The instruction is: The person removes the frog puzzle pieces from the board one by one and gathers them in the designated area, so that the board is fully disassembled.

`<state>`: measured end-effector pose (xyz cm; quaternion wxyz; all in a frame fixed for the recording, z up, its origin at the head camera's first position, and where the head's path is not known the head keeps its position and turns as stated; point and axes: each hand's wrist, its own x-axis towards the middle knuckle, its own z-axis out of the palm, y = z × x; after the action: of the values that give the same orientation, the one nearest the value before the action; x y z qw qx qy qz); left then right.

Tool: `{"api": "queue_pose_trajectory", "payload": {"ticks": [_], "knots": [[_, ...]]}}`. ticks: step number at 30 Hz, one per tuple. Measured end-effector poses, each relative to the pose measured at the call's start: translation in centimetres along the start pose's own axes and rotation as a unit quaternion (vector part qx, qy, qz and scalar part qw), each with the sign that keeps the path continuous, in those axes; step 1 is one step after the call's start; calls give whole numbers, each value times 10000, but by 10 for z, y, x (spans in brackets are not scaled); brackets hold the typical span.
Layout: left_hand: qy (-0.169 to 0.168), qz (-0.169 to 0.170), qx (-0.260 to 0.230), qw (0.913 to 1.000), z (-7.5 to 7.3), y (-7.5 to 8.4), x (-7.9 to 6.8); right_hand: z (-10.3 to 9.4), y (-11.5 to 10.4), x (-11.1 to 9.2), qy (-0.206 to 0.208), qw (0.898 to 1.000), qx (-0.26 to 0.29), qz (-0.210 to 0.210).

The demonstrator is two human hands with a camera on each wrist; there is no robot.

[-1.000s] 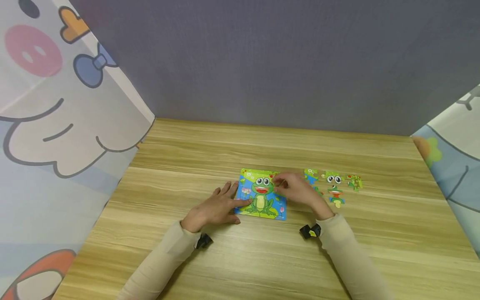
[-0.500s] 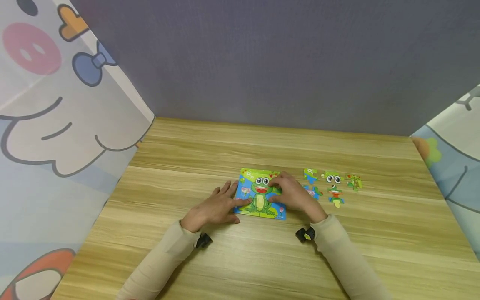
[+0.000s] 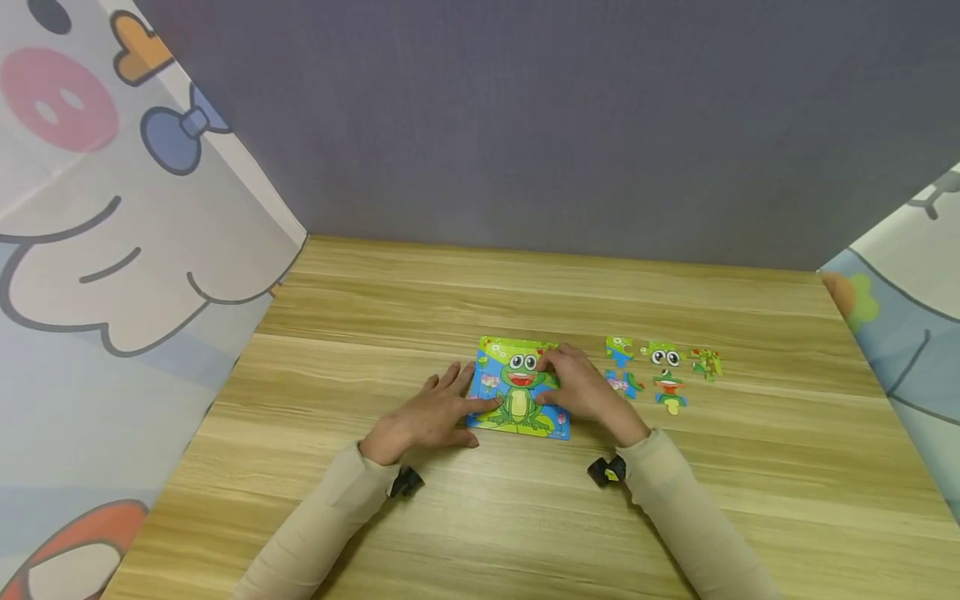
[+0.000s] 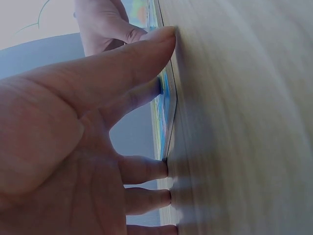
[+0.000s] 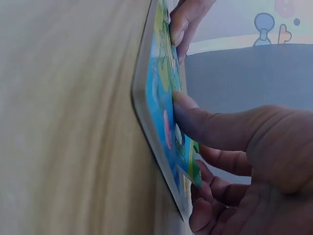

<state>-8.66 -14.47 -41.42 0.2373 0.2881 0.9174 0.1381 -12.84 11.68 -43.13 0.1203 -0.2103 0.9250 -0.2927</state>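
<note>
A frog picture puzzle board (image 3: 519, 423) lies on the table between the two hands. The left hand (image 3: 427, 417) rests at its left side, index finger stretched onto the picture; its other fingertips and thumb touch the table or the board's edge. Over the right part of the board, the right hand (image 3: 588, 390) has thumb and fingers bent. In the right wrist view it pinches a puzzle piece (image 5: 194, 172) that tilts up from the board's surface, the thumb on the picture side. Fingers hide much of that piece in the head view.
Right of the board lie several loose puzzle pieces, among them one with eyes (image 3: 665, 357), one with red flowers (image 3: 708, 363) and one with a yellow belly (image 3: 672, 403). A grey partition (image 3: 525, 125) stands behind the wooden table (image 3: 480, 517).
The right hand has moved slightly left and down over the board, its thumb now lower on the picture. A loose pink-flower piece is uncovered. The left hand stays still.
</note>
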Motion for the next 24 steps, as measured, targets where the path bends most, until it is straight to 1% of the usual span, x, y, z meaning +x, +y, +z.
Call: {"api": "queue_pose_trajectory", "payload": {"ticks": [4, 7, 13, 20, 24], "knots": [[-4, 10, 1, 10000, 0, 0, 0, -1, -2, -1, 53, 9999, -83, -117], [13, 35, 13, 10000, 0, 0, -1, -3, -2, -2, 50, 9999, -23, -162], [42, 100, 34, 9999, 0, 0, -1, -7, 3, -3, -92, 9990, 367, -245], [24, 49, -7, 10000, 0, 0, -1, -10, 11, -1, -204, 9957, 713, -548], [27, 38, -7, 10000, 0, 0, -1, -12, 14, 0, -230, 9940, 896, -591]]}}
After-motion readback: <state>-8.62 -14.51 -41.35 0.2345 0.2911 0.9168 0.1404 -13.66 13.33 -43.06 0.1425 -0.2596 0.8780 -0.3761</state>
